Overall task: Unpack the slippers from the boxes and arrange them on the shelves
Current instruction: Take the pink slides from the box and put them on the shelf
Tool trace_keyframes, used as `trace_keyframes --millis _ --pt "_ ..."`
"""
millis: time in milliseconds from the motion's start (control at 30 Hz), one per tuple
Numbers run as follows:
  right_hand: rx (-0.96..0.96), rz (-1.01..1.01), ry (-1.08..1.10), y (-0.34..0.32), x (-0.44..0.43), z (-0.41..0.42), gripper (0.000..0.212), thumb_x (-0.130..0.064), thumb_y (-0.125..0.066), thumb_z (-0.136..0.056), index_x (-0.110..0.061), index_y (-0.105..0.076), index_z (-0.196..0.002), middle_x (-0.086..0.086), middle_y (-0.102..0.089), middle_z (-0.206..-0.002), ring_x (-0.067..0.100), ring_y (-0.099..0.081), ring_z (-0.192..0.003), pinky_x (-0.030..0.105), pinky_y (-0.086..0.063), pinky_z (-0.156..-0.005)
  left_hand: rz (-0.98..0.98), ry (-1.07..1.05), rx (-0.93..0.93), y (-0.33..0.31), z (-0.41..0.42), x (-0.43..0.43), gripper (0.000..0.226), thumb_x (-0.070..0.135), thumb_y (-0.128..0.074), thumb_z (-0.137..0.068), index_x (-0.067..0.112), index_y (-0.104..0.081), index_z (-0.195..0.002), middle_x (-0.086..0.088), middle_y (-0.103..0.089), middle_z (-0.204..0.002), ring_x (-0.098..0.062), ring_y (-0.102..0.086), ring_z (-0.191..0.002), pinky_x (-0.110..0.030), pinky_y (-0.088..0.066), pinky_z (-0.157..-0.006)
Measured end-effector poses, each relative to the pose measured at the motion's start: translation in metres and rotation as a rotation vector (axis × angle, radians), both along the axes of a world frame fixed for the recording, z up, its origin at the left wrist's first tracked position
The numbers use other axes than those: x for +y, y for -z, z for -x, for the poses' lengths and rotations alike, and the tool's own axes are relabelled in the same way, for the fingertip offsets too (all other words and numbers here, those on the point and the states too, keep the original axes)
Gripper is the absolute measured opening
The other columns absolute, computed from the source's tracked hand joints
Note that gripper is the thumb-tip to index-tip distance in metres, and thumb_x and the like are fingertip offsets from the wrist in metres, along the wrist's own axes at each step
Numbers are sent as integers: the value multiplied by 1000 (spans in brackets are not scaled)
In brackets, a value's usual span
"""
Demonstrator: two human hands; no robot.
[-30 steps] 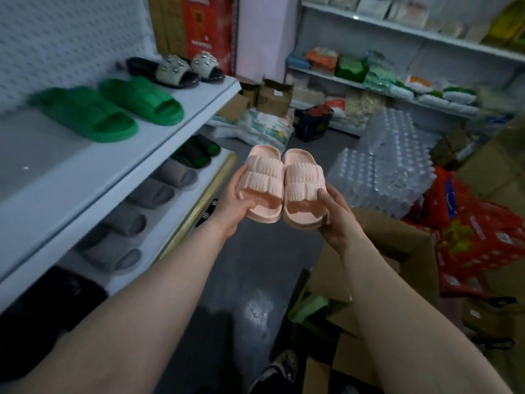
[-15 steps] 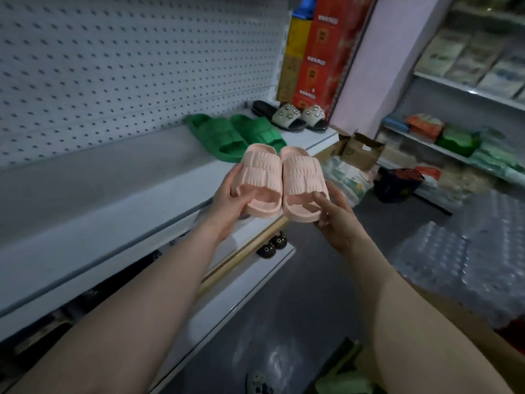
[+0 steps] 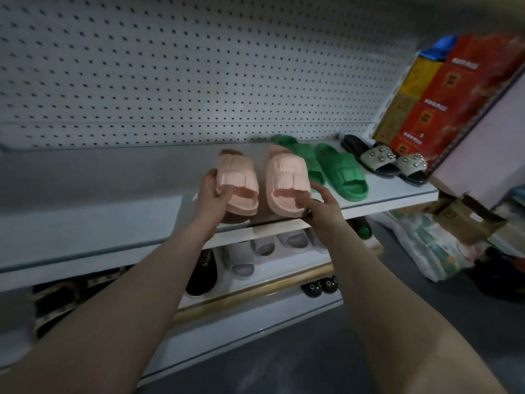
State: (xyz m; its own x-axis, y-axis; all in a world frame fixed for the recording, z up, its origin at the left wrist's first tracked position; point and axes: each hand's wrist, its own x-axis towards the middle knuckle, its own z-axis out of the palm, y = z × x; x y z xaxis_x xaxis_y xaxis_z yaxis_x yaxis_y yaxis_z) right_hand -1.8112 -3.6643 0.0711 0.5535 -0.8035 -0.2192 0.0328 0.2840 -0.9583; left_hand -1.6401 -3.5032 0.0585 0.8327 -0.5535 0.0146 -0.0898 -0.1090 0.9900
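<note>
While my left hand [image 3: 210, 197] grips the left pink slipper [image 3: 235, 180] by its outer side, fingers curled round its edge, my right hand [image 3: 321, 209] pinches the toe end of the right pink slipper [image 3: 287, 180]. Both are at the centre of the frame, slightly apart, over the front of the upper shelf [image 3: 113, 211]; I cannot tell whether their soles touch it. Just right of them lie green slippers [image 3: 335, 169], then a black studded pair [image 3: 383, 157]. Grey slippers [image 3: 264, 245] line the shelf below.
</note>
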Motion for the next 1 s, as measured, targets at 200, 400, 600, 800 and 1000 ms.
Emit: trace_keyframes --millis 200,400,600,800,1000 --pt "176 149 -68 2 -8 -48 63 15 -64 -75 -15 -53 -130 16 -68 -87 26 -60 -64 33 -55 -57 -98 -84 -34 8 -13 10 56 15 -58 -93 17 -35 -145 -6 -53 -131 -29 -54 -119 -35 -49 -86" --pt "317 394 -73 15 -27 -83 59 3 -65 -85 -18 -52 -138 8 -62 -112 30 -64 -96 38 -58 -79 -467 -173 -327 4 -21 16 47 31 -50 -86 34 -44 -132 -7 -62 -124 -34 -61 -104 -43 -53 -83" --pt "430 555 -89 11 -42 -115 46 -11 -60 -89 -22 -55 -134 5 -64 -106 27 -63 -91 38 -57 -78 -560 -230 -388 6 -31 14 51 28 -55 -83 34 -44 -133 -9 -57 -123 -33 -58 -106 -45 -52 -88" --pt "537 592 -112 11 -55 -140 35 -14 -56 -92 -22 -59 -126 6 -66 -115 23 -55 -89 26 -44 -81 -561 -269 -407 11 -36 9 55 17 -57 -81 29 -48 -133 -9 -56 -124 -34 -57 -106 -44 -51 -85" --pt "614 597 -213 9 -56 -149 42 -14 -63 -89 -18 -57 -130 6 -64 -124 28 -61 -112 27 -46 -86 -559 -284 -425 11 -43 7 57 16 -56 -79 29 -47 -134 -10 -57 -124 -35 -56 -107 -46 -51 -86"
